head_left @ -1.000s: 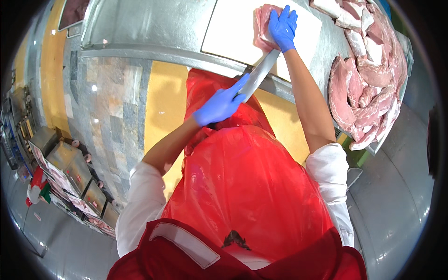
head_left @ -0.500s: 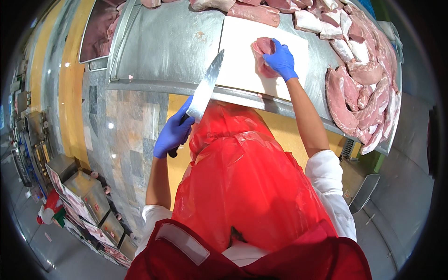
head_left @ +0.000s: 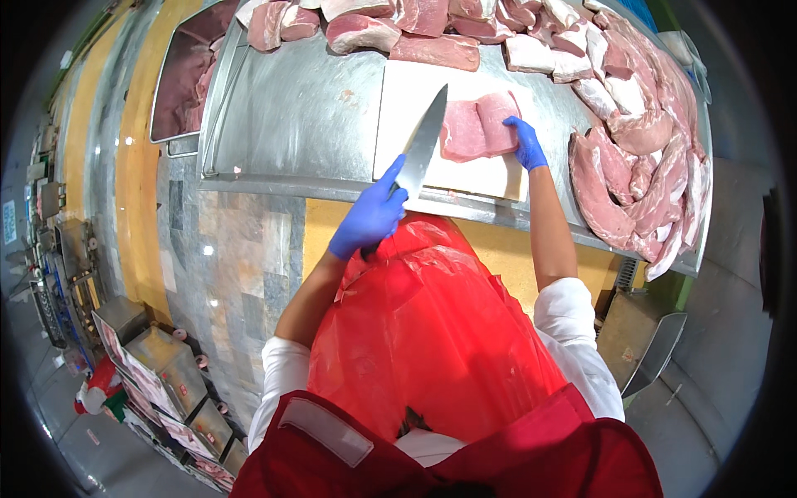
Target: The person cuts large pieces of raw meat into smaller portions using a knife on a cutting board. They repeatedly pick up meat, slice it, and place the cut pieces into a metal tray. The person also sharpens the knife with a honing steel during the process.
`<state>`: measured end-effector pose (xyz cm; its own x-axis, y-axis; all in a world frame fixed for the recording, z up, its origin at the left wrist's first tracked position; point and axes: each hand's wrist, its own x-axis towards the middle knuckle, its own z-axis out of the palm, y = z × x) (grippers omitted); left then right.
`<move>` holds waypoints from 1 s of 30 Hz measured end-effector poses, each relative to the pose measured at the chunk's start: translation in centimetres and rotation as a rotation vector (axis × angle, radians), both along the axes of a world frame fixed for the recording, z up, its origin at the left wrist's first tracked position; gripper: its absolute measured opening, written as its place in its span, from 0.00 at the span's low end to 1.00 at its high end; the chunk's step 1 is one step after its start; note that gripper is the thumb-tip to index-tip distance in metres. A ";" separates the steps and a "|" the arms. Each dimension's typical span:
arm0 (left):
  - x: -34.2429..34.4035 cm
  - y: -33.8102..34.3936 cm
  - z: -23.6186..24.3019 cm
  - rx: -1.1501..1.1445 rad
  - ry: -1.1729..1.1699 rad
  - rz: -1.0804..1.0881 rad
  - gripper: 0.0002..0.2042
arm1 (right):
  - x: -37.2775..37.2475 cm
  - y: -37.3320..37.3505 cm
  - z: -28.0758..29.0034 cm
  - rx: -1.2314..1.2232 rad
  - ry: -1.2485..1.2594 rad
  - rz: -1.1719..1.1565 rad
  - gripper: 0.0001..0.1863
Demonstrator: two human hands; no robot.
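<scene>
My left hand (head_left: 371,214), in a blue glove, is closed round the dark handle of a large knife (head_left: 425,137). The blade points up and away over the left part of a white cutting board (head_left: 473,174), close to the meat's left edge. On the board lies a pink slice of meat (head_left: 465,129), spread flat with a crease down its middle. My right hand (head_left: 527,145), also blue-gloved, grips the slice's right edge, thumb on top; the other fingers are mostly hidden.
The board rests on a steel table (head_left: 290,108) with a raised front edge. Several meat chunks (head_left: 432,51) line its far side. Long meat strips (head_left: 656,166) are heaped at the right. A metal tub (head_left: 176,139) of meat stands at the left; steel bins (head_left: 166,365) are lower left.
The folded meat now lies spread flat, and my right hand has moved to its right edge. My left hand has brought the knife right and forward, nearer the meat.
</scene>
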<state>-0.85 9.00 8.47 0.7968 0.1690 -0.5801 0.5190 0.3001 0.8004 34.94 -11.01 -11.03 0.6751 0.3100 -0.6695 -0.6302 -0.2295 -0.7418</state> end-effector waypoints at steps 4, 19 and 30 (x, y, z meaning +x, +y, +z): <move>5.9 -2.2 -2.7 0.365 0.012 -0.110 0.32 | -1.5 0.9 1.1 -0.036 -0.038 -0.006 0.19; 3.3 -8.4 -4.4 0.752 -0.038 -0.386 0.31 | -2.0 0.8 1.9 -0.108 -0.099 -0.036 0.22; -5.7 0.0 3.6 0.172 0.277 0.255 0.30 | -2.2 -0.9 2.0 0.236 0.099 -0.120 0.12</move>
<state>-6.59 9.02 12.07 0.5342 0.4539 -0.7132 0.6483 0.3214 0.6902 32.75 -11.94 -8.99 0.6516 0.3868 -0.6526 -0.7141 0.0227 -0.6996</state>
